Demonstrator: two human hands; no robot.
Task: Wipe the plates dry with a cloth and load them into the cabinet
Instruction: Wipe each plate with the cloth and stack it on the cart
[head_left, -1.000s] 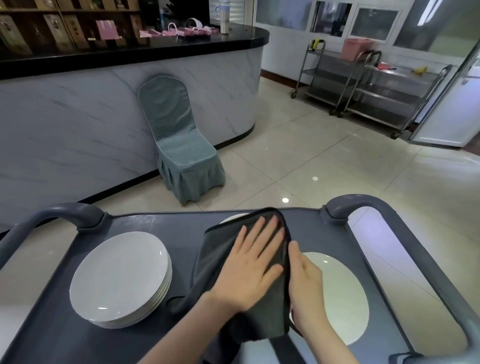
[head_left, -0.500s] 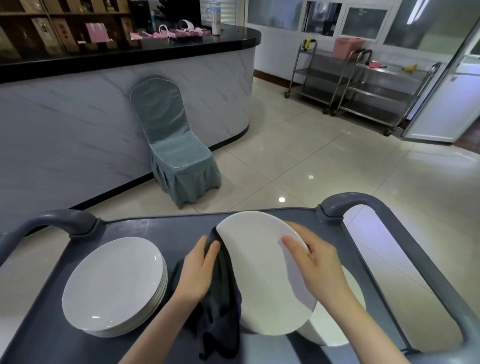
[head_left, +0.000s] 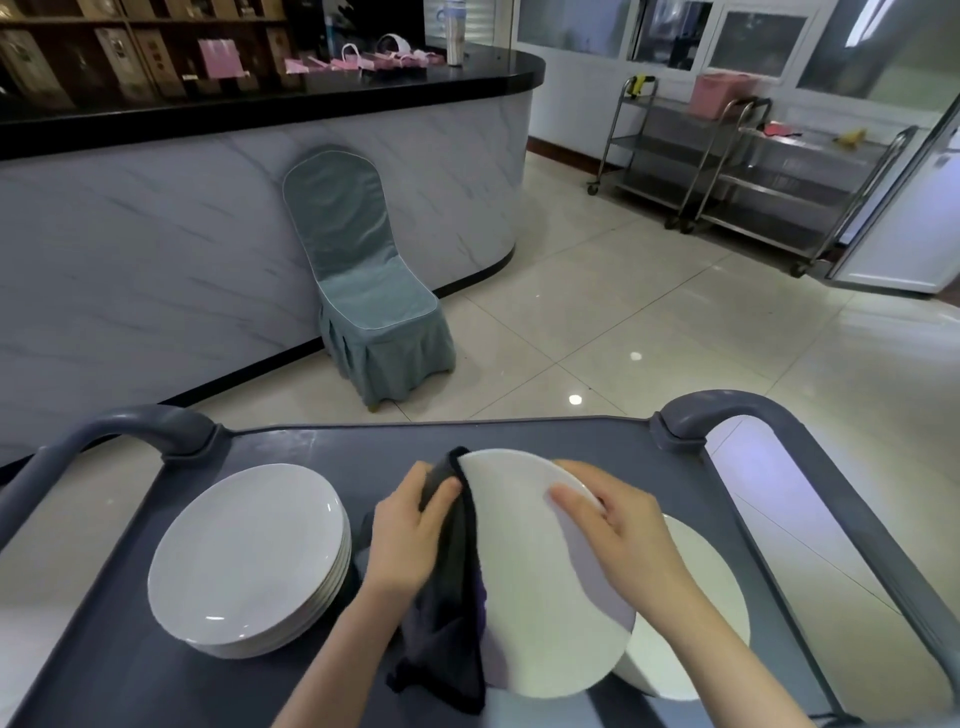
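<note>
Wiping a plate above the cart.

The left hand (head_left: 410, 530) gripped the dark cloth (head_left: 452, 623), wrapped over the left rim of a white plate (head_left: 535, 597). The right hand (head_left: 618, 535) clasped the opposite rim, fingers across the face. It held the plate tilted up off the cart (head_left: 322, 441), probably so the cloth could reach both faces at once. A stack of plates (head_left: 249, 556) lay to the left (wiped or waiting, I could not tell). A single plate (head_left: 696, 613) lay flat at the right, partly under the held one. No cabinet was plainly in view, so loading looked some way off.
</note>
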